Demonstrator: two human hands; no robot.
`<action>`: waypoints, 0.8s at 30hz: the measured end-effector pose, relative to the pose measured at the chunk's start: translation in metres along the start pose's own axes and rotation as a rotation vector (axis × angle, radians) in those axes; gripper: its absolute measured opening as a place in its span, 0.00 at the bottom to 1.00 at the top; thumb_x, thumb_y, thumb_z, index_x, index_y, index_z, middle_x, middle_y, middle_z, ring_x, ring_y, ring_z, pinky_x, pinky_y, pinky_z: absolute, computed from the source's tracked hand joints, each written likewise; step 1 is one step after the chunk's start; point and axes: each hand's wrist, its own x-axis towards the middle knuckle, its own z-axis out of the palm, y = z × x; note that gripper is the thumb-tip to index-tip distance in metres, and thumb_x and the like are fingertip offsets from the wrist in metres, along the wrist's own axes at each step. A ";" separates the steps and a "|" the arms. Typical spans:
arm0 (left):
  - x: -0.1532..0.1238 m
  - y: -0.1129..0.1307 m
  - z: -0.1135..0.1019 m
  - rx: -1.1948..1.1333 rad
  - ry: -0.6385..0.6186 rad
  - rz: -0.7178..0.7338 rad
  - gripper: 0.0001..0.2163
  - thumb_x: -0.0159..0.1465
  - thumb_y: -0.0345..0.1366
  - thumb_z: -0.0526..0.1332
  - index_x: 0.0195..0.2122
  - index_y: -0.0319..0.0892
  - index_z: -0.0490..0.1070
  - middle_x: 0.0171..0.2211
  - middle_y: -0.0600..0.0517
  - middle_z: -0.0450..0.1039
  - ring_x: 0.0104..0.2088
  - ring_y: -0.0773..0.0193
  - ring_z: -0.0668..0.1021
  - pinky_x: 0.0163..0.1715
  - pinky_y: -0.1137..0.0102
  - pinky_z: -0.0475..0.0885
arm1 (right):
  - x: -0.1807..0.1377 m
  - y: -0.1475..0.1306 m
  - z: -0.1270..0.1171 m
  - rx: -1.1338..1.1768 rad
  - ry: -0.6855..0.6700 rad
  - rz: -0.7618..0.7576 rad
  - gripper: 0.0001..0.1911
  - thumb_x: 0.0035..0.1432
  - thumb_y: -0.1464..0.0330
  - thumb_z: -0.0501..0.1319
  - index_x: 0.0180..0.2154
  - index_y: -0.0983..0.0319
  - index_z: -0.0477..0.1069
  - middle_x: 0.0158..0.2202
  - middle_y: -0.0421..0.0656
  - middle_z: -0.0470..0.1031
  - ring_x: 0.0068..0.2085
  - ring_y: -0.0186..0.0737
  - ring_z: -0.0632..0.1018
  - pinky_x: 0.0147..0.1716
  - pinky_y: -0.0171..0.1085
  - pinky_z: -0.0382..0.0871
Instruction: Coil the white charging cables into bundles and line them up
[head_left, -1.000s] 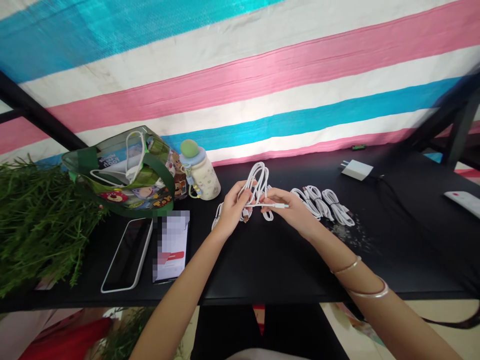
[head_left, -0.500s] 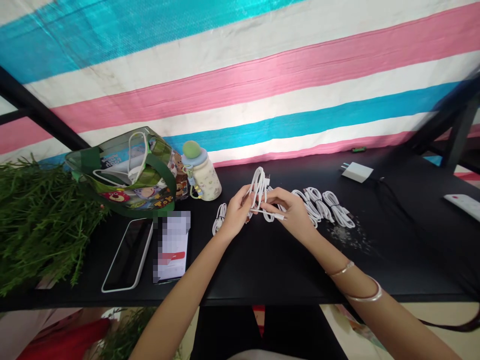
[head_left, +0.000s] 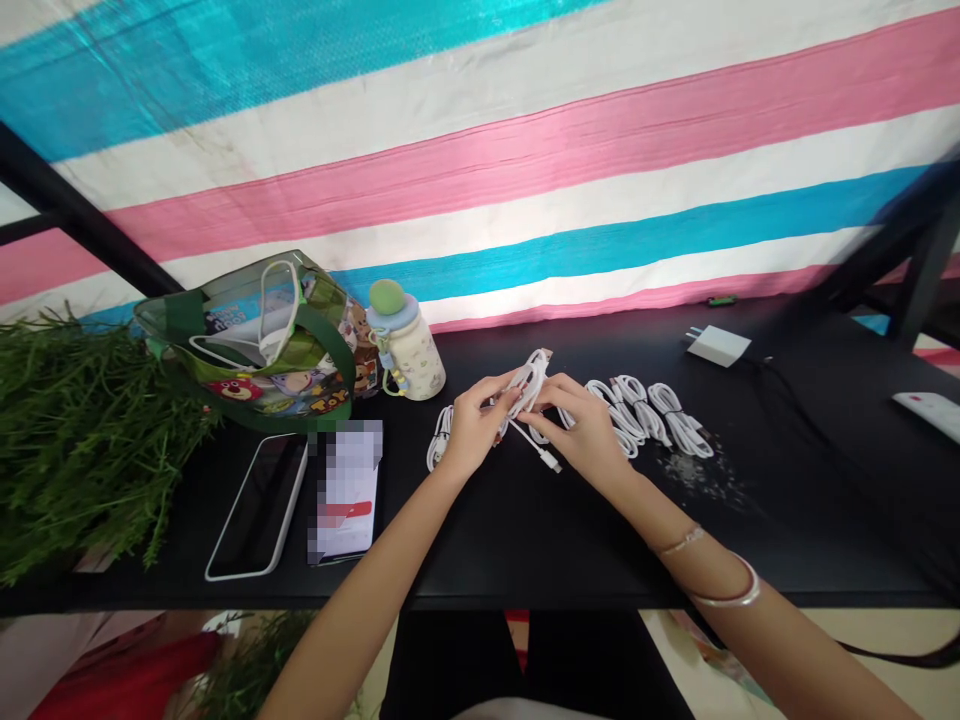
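A white charging cable, looped into a bundle, is held above the black table in front of me. My left hand pinches the coil from the left. My right hand has its fingertips closed on the coil's right side. One plug end dangles below between the hands, and another connector sticks up at the top. Beyond my right hand lie several tied white cable bundles. One more coiled cable rests by my left wrist, and others are partly hidden behind the hands.
At the left are a white-edged phone, a second phone with a lit screen, a clear green bag, a bottle and leafy greenery. A white charger and a white remote lie right.
The cable's coil has tipped to the right and is gathered more tightly. Its loose plug end, earlier at my right fingers, now hangs free below them.
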 end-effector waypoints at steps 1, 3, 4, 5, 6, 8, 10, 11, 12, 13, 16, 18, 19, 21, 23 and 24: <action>0.000 0.001 0.000 -0.013 0.000 -0.031 0.15 0.59 0.40 0.61 0.44 0.40 0.77 0.37 0.48 0.79 0.19 0.71 0.70 0.13 0.77 0.63 | 0.000 0.001 0.000 -0.002 -0.006 -0.004 0.10 0.55 0.60 0.63 0.25 0.56 0.72 0.27 0.43 0.73 0.29 0.42 0.73 0.30 0.40 0.69; -0.001 0.003 0.000 -0.032 -0.003 -0.070 0.16 0.58 0.40 0.61 0.45 0.40 0.77 0.35 0.49 0.79 0.16 0.74 0.66 0.10 0.77 0.61 | 0.000 0.002 0.001 -0.001 -0.023 -0.002 0.11 0.55 0.60 0.62 0.24 0.56 0.72 0.26 0.43 0.73 0.28 0.42 0.73 0.30 0.41 0.69; -0.002 0.004 0.000 -0.036 -0.005 -0.073 0.17 0.57 0.40 0.61 0.45 0.40 0.77 0.34 0.49 0.79 0.16 0.74 0.65 0.10 0.78 0.61 | -0.001 0.004 0.002 -0.001 -0.028 0.004 0.11 0.55 0.59 0.62 0.24 0.57 0.72 0.25 0.43 0.73 0.28 0.42 0.73 0.30 0.41 0.69; -0.002 0.005 0.000 -0.038 -0.007 -0.070 0.16 0.57 0.40 0.61 0.44 0.40 0.77 0.33 0.50 0.79 0.16 0.74 0.66 0.10 0.78 0.61 | -0.001 0.005 0.002 0.000 -0.032 0.012 0.11 0.55 0.59 0.62 0.24 0.57 0.72 0.24 0.42 0.73 0.28 0.43 0.74 0.30 0.41 0.68; -0.003 0.006 0.000 -0.036 -0.007 -0.064 0.16 0.56 0.41 0.62 0.43 0.39 0.76 0.32 0.50 0.79 0.16 0.74 0.66 0.10 0.78 0.61 | -0.001 0.005 0.003 0.000 -0.035 0.019 0.12 0.55 0.59 0.62 0.24 0.57 0.72 0.24 0.42 0.73 0.28 0.43 0.74 0.30 0.41 0.68; -0.003 0.007 0.000 -0.032 0.005 -0.051 0.14 0.56 0.41 0.62 0.40 0.39 0.75 0.30 0.51 0.78 0.16 0.73 0.68 0.11 0.79 0.61 | -0.001 0.006 0.004 0.000 -0.037 0.028 0.12 0.55 0.58 0.62 0.25 0.57 0.72 0.24 0.43 0.73 0.28 0.43 0.74 0.30 0.42 0.68; -0.004 0.006 0.000 -0.025 0.024 -0.043 0.12 0.55 0.42 0.63 0.36 0.40 0.73 0.28 0.52 0.77 0.16 0.74 0.68 0.12 0.79 0.61 | -0.001 0.006 0.004 0.000 -0.041 0.027 0.13 0.55 0.57 0.62 0.25 0.57 0.72 0.24 0.43 0.74 0.28 0.43 0.74 0.30 0.42 0.69; -0.004 0.006 0.000 -0.022 0.031 -0.040 0.11 0.55 0.42 0.63 0.34 0.40 0.71 0.27 0.53 0.76 0.16 0.74 0.68 0.12 0.80 0.61 | -0.001 0.005 0.004 -0.002 -0.039 0.024 0.13 0.55 0.57 0.62 0.25 0.57 0.72 0.24 0.43 0.74 0.28 0.43 0.74 0.30 0.41 0.69; -0.004 0.006 0.000 -0.016 0.035 -0.038 0.10 0.55 0.42 0.63 0.32 0.40 0.70 0.26 0.54 0.75 0.16 0.74 0.68 0.12 0.80 0.61 | -0.001 0.005 0.004 -0.006 -0.036 0.019 0.12 0.55 0.57 0.61 0.26 0.57 0.72 0.24 0.43 0.74 0.27 0.43 0.75 0.29 0.41 0.69; -0.004 0.006 0.000 -0.007 0.036 -0.036 0.10 0.55 0.41 0.63 0.31 0.41 0.69 0.26 0.55 0.75 0.16 0.74 0.68 0.12 0.80 0.61 | -0.001 0.005 0.004 -0.012 -0.032 0.010 0.12 0.55 0.58 0.62 0.26 0.57 0.71 0.24 0.43 0.74 0.27 0.43 0.75 0.29 0.41 0.69; -0.004 0.006 -0.001 0.034 0.032 -0.021 0.07 0.57 0.39 0.62 0.30 0.41 0.68 0.26 0.55 0.74 0.17 0.74 0.69 0.13 0.79 0.62 | -0.001 0.006 0.003 -0.053 -0.029 -0.024 0.09 0.55 0.61 0.62 0.26 0.57 0.71 0.25 0.43 0.75 0.28 0.43 0.75 0.29 0.40 0.70; -0.004 0.007 -0.001 0.075 0.044 0.009 0.05 0.57 0.36 0.62 0.29 0.41 0.69 0.27 0.55 0.73 0.18 0.73 0.70 0.14 0.79 0.63 | -0.002 0.007 0.004 -0.100 -0.037 -0.059 0.07 0.55 0.64 0.62 0.26 0.58 0.71 0.25 0.43 0.75 0.29 0.43 0.76 0.29 0.39 0.70; -0.004 0.007 -0.001 0.097 0.056 0.027 0.04 0.57 0.35 0.62 0.29 0.41 0.69 0.28 0.54 0.73 0.20 0.73 0.71 0.15 0.79 0.64 | -0.003 0.008 0.004 -0.127 -0.037 -0.082 0.07 0.55 0.65 0.62 0.26 0.58 0.71 0.26 0.43 0.76 0.29 0.43 0.76 0.29 0.39 0.70; -0.003 0.007 -0.002 0.145 0.087 0.060 0.03 0.56 0.33 0.62 0.28 0.41 0.70 0.29 0.54 0.72 0.22 0.72 0.72 0.17 0.79 0.66 | -0.003 0.010 0.005 -0.181 -0.029 -0.143 0.06 0.56 0.66 0.61 0.27 0.59 0.71 0.28 0.44 0.76 0.29 0.41 0.77 0.27 0.37 0.70; -0.003 0.007 -0.002 0.197 0.107 0.085 0.02 0.56 0.32 0.62 0.28 0.41 0.70 0.28 0.55 0.72 0.24 0.71 0.73 0.20 0.78 0.68 | -0.004 0.011 0.006 -0.229 -0.013 -0.207 0.06 0.57 0.68 0.60 0.28 0.60 0.71 0.29 0.44 0.77 0.28 0.40 0.77 0.26 0.35 0.70; -0.003 0.006 -0.002 0.226 0.112 0.100 0.02 0.57 0.31 0.62 0.28 0.41 0.69 0.28 0.56 0.71 0.25 0.71 0.73 0.22 0.78 0.69 | -0.004 0.012 0.007 -0.248 -0.005 -0.234 0.06 0.57 0.68 0.59 0.28 0.61 0.71 0.28 0.44 0.77 0.27 0.39 0.77 0.25 0.34 0.70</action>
